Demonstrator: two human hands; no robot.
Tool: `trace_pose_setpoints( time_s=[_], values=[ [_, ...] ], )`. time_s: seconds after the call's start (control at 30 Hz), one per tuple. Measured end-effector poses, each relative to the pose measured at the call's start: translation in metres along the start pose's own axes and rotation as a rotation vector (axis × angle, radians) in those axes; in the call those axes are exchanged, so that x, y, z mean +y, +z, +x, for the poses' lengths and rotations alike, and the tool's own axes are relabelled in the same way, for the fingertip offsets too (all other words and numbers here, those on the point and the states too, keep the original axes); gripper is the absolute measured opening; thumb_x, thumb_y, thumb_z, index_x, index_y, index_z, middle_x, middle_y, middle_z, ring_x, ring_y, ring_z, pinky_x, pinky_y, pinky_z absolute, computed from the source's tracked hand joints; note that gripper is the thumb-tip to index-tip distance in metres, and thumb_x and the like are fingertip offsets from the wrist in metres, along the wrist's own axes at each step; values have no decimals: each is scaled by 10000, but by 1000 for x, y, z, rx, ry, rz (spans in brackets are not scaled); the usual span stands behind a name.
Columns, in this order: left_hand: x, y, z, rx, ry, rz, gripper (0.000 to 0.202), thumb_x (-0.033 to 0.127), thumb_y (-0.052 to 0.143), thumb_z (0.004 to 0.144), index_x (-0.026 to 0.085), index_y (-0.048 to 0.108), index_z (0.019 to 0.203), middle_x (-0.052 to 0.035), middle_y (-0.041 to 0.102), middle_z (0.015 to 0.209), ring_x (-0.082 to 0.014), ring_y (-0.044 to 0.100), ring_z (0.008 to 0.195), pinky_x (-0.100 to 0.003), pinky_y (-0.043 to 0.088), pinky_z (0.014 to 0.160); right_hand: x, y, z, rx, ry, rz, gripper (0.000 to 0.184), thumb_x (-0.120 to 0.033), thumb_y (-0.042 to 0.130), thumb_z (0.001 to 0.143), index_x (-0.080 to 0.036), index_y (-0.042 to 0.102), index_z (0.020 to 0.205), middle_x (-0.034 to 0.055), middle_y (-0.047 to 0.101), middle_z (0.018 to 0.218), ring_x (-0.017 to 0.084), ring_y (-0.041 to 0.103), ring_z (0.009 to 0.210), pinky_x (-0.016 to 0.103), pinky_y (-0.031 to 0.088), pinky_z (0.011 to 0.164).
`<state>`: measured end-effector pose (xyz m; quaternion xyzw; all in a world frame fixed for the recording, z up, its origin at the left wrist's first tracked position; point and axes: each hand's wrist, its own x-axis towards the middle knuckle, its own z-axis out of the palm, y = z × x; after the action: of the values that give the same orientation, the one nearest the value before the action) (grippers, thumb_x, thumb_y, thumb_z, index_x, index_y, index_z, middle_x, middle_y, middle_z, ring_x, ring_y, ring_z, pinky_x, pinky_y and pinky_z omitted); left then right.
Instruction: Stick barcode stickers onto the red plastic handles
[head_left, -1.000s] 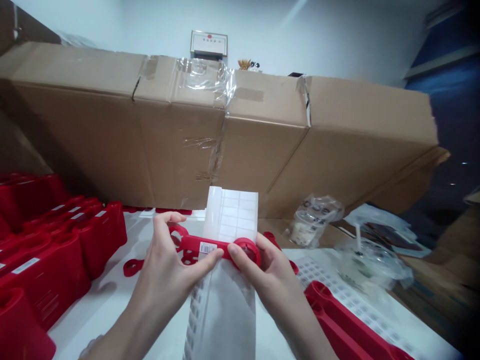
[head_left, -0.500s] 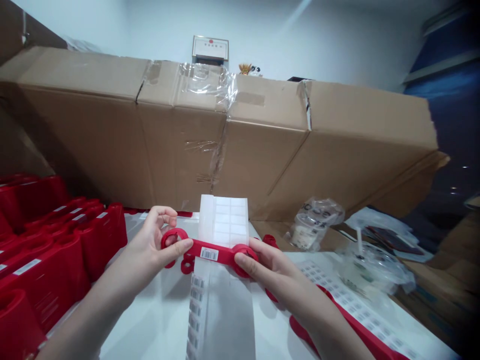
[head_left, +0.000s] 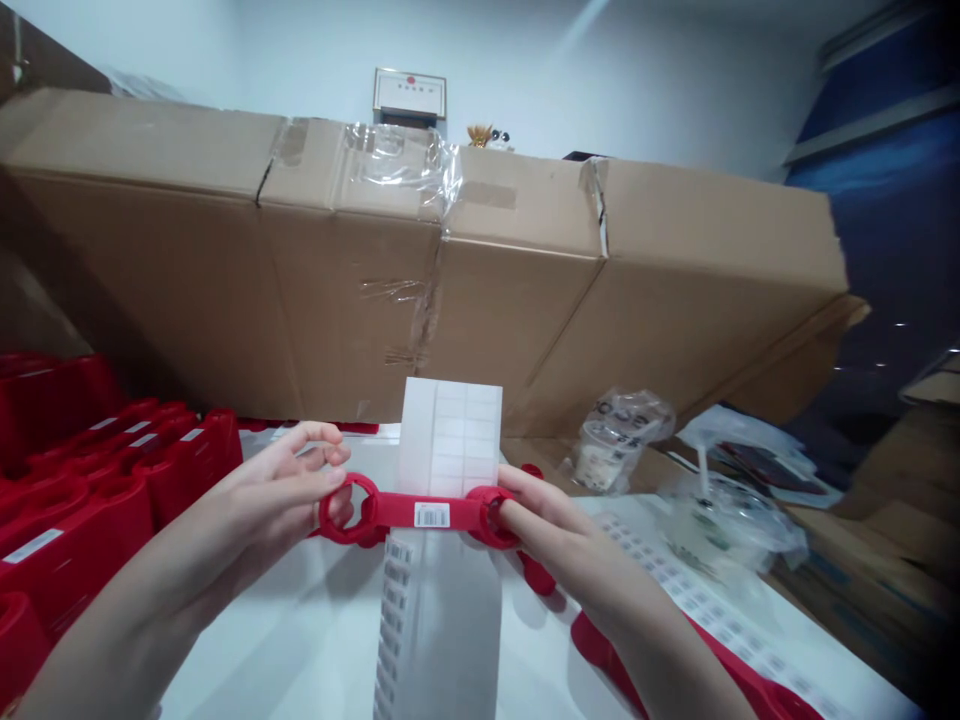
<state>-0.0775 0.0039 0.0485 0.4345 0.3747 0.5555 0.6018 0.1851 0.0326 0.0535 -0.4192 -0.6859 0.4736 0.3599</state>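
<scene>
A red bar-shaped piece with a ring at each end [head_left: 397, 511] is held level between my hands, above the white table. Its middle carries a small white barcode label [head_left: 431, 515]. My left hand [head_left: 289, 485] pinches the left ring lightly at its outer edge, a fingertip showing through the opening and the upper fingers curled apart. My right hand [head_left: 551, 520] grips the right ring between thumb and fingers, partly covering it. Behind and below the piece runs a long white label sheet [head_left: 454, 610], with a column of barcode stickers on its left side.
Red ringed pieces [head_left: 90, 530] stand packed at the left, several with white labels. More red pieces [head_left: 600, 650] and a barcode sheet [head_left: 697, 600] lie at the right. Plastic-wrapped cups [head_left: 607, 455] stand farther right. A large cardboard box [head_left: 510, 310] spans the back.
My left thumb has slid off the bar back to the left ring's edge. The piece has turned so its rings face me more, and the label appears slightly farther right.
</scene>
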Motion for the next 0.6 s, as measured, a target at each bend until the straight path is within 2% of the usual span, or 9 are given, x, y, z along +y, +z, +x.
trace_pose_setpoints(
  time_s=[0.13,0.2,0.3,0.37,0.47,0.6],
  values=[
    [-3,-3,-3,-19,23,134,524,317,889,724,300,540,1114,-12,569,1062,-127,641,769,-235,495,699,2,-3,-1,20,2,4,188,-269,544,914,-218,725,921,-11,640,690,102,425,469,239,338,448],
    [-4,-2,-3,-45,36,150,570,317,898,705,312,515,1127,-17,560,1103,-125,646,778,-232,502,712,4,-4,-3,15,6,9,196,-264,529,922,-228,722,916,-21,629,667,104,422,463,241,345,459],
    [-4,1,-3,-24,58,142,470,341,853,747,310,529,1086,0,533,1019,-99,587,696,-196,471,612,3,-3,-4,18,-1,46,199,-263,521,932,-232,717,918,-19,636,675,117,477,510,243,398,510],
    [-6,3,-4,15,68,151,394,372,817,770,296,553,1052,-5,523,971,-108,559,678,-207,468,593,1,-2,-4,40,-27,85,184,-272,543,923,-224,719,909,-2,657,716,136,546,587,248,446,557],
    [-11,2,-4,53,97,229,442,451,827,729,283,578,1052,-26,547,918,-136,526,662,-251,462,594,-2,-2,-5,44,-62,120,153,-278,579,898,-213,716,878,28,692,785,171,622,706,266,499,623],
    [-12,-2,-8,16,84,383,480,554,807,744,283,577,1067,-5,555,819,-126,435,608,-233,351,542,-2,-6,-6,1,-30,82,190,-292,542,941,-223,718,959,1,678,726,118,498,504,246,441,508]
  ],
)
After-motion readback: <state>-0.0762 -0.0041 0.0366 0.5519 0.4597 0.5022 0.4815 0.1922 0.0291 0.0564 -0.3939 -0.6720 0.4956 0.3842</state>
